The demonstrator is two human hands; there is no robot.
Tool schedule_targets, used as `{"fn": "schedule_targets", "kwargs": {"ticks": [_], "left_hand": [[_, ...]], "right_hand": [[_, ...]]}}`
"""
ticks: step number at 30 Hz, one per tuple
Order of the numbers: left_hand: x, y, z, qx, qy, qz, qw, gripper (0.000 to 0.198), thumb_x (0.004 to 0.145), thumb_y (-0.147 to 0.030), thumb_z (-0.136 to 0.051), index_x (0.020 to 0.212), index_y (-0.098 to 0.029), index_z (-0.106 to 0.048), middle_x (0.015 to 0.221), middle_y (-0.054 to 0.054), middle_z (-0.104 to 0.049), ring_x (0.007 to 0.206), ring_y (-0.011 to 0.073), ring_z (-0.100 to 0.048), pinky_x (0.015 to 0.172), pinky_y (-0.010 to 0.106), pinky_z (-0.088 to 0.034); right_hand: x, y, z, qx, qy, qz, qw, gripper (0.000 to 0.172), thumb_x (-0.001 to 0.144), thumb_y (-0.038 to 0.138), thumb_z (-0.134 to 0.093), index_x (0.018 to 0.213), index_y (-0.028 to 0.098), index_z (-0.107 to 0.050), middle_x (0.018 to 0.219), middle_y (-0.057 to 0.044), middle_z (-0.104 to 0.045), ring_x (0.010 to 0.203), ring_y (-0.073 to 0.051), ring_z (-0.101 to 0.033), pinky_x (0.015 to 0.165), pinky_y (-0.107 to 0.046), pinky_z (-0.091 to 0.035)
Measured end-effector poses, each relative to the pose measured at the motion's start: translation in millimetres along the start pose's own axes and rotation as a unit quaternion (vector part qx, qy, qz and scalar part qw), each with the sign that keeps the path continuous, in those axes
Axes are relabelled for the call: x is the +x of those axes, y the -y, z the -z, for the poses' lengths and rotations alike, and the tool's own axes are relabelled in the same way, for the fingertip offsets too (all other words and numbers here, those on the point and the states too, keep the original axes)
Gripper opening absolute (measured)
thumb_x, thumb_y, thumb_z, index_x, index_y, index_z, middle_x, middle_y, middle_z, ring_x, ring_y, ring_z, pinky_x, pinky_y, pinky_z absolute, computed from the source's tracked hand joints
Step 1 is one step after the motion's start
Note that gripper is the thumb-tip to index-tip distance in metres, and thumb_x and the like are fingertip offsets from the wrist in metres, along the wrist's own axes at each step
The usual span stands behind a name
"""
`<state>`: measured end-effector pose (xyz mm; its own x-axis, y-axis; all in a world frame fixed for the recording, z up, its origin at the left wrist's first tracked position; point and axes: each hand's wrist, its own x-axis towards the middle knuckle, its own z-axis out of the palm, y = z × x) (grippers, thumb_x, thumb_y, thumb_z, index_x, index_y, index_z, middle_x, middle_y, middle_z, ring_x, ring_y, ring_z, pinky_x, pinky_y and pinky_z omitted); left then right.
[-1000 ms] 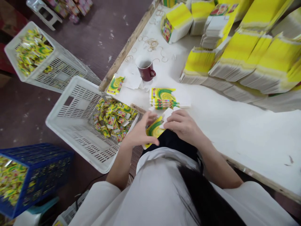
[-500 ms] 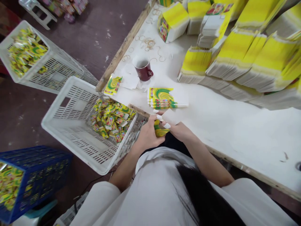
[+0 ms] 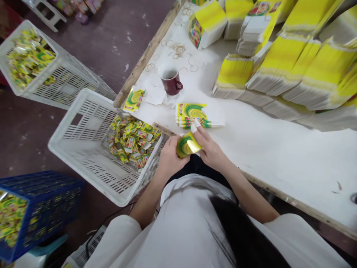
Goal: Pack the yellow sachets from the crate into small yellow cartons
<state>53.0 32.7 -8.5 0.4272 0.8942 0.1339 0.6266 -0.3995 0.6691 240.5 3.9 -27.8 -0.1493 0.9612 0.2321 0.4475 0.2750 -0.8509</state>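
Observation:
A small yellow-and-green printed carton (image 3: 187, 145) is held up at the table's front edge, above my lap. My left hand (image 3: 170, 156) grips its left side, thumb in front and fingers behind. Along the carton's right edge lies my right hand (image 3: 212, 152), thumb below the corner and two fingers stretched forward with white coverings on their tips. Those fingertips come close to a small stack of flat printed cartons (image 3: 191, 111) on the table. Whether the held carton is fully folded or filled cannot be seen.
Left of my hands stands a white crate (image 3: 92, 134) with many small cartons. Another white crate (image 3: 75, 87) and a blue crate (image 3: 52, 201) hold more. On the table are a maroon mug (image 3: 172, 83), loose rubber bands (image 3: 178, 50) and large carton stacks (image 3: 292, 63).
The carton has turned so its printed face shows, and the white flap is no longer visible. My right hand's fingers have straightened and moved forward along its edge.

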Motion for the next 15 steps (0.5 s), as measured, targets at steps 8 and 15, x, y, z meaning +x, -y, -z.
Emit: {"fn": "schedule_targets", "kwargs": {"ticks": [8,15], "left_hand": [[9,6,20.8,-0.044,0.035,-0.018,0.998,0.060,0.064,-0.034,-0.084,0.118,-0.019,-0.063,0.108,0.009,-0.075,0.094,0.0260,-0.073,0.087,0.039,-0.058],[10,3,16.8,-0.029,0.026,-0.027,0.999,0.056,0.065,-0.032,-0.084,0.115,-0.019,-0.062,0.106,0.008,-0.073,0.097,0.0258,-0.071,0.088,0.039,-0.057]], "right_hand": [[1,-5,30,-0.031,0.098,0.042,0.994,0.029,0.092,0.017,-0.057,0.115,0.026,-0.071,0.141,-0.015,-0.057,0.128,-0.028,-0.059,0.099,-0.045,-0.053],[3,-2,32,-0.035,0.084,0.052,0.994,0.025,0.089,0.017,-0.059,0.111,0.023,-0.070,0.136,-0.016,-0.058,0.127,-0.028,-0.059,0.100,-0.045,-0.052]]}}
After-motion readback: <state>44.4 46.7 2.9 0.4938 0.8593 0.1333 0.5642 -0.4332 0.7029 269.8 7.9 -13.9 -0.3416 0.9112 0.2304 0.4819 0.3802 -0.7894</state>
